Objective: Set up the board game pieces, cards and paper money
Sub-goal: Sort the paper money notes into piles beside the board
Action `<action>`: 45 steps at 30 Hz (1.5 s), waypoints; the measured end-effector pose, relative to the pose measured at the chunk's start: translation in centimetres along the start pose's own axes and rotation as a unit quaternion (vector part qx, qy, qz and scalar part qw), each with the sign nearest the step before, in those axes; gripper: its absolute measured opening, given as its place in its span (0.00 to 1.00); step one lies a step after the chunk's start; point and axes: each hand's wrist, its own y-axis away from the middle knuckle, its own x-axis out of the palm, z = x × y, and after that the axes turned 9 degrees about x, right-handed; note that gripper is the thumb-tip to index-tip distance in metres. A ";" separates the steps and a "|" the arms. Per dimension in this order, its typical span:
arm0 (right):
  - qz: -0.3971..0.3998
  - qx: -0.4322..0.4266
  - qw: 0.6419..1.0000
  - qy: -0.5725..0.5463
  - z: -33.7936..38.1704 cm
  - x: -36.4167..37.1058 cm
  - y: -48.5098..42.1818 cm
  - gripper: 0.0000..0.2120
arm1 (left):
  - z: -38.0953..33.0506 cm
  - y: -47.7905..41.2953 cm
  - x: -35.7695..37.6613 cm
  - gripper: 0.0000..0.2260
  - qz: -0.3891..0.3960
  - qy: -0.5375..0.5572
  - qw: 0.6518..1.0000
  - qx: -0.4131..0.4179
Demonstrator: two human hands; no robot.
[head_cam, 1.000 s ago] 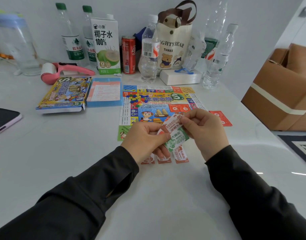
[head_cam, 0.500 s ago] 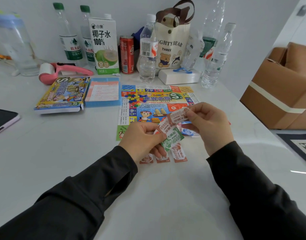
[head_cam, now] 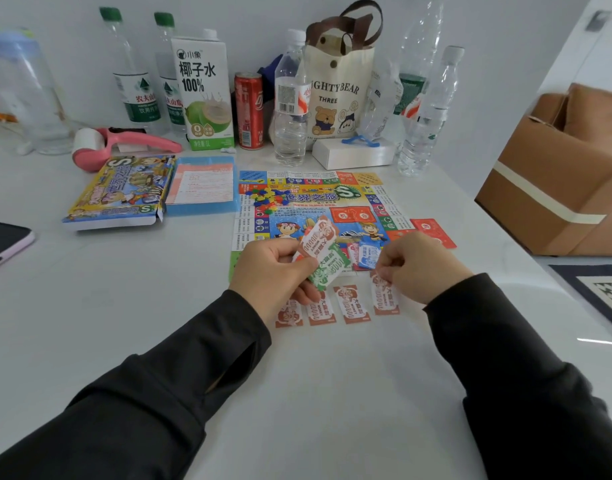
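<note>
Reaching down from where it was lifted over the game board (head_cam: 315, 199) half a second ago, the right hand (head_cam: 422, 268) now sits low at the board's near edge. It pinches the far end of an orange note (head_cam: 386, 299) between thumb and fingertips. That note was in the air before; now it lies flat on the desk (head_cam: 124, 306), at the right end of the row of orange notes (head_cam: 335, 310). The row, three notes long earlier, now counts four, set side by side just in front of the board. The leftmost note is partly hidden under the left hand (head_cam: 273, 271).

The left hand has barely shifted. It stays raised over the board's near left corner, knuckles up, thumb on top, fingers curled beneath, gripping a fan of notes (head_cam: 323, 251). Orange notes lie uppermost in the fan, with a green one below. The right hand's knuckles are also turned up, its fingers bent down toward the desk, and both dark sleeves run back to the bottom of the view.

Between the two hands, blue notes (head_cam: 368, 256) lie on the board. A heap of coloured pieces (head_cam: 266, 199) sits near the board's far left corner. A red card (head_cam: 432, 230) lies on the desk just beside the board's right edge. The game box (head_cam: 120, 188) rests well to the left, and a phone (head_cam: 3, 240) lies at the desk's left margin.
</note>
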 end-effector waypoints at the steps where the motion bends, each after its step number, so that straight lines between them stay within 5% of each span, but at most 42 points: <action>1: 0.007 0.003 1.000 0.009 0.1 0.0 0.1 0.08 | 0.0 0.0 0.0 0.13 0.002 -0.002 1.000 0.001; 16: 0.009 -0.001 0.997 0.080 0.8 0.2 0.6 0.03 | 0.4 -0.1 0.0 0.09 0.015 -0.009 1.000 0.004; 21: -0.153 -0.057 0.969 -0.184 1.5 0.6 0.6 0.04 | 0.3 -0.1 0.0 0.05 0.020 -0.043 0.999 0.021; 26: -0.096 -0.095 0.944 -0.302 2.4 0.8 1.3 0.04 | 0.2 0.4 0.3 0.11 0.067 -0.065 0.995 0.045; 34: -0.081 -0.079 0.932 -0.343 2.2 0.9 1.3 0.13 | 0.3 0.5 0.4 0.10 0.107 -0.037 0.993 0.032; 41: -0.135 -0.044 0.892 -0.429 1.5 0.4 0.8 0.11 | 0.0 0.4 0.2 0.10 0.088 0.034 0.996 0.004; 45: -0.072 -0.002 0.887 -0.456 0.9 0.0 0.6 0.11 | 0.0 0.2 0.2 0.10 0.061 0.042 0.997 0.000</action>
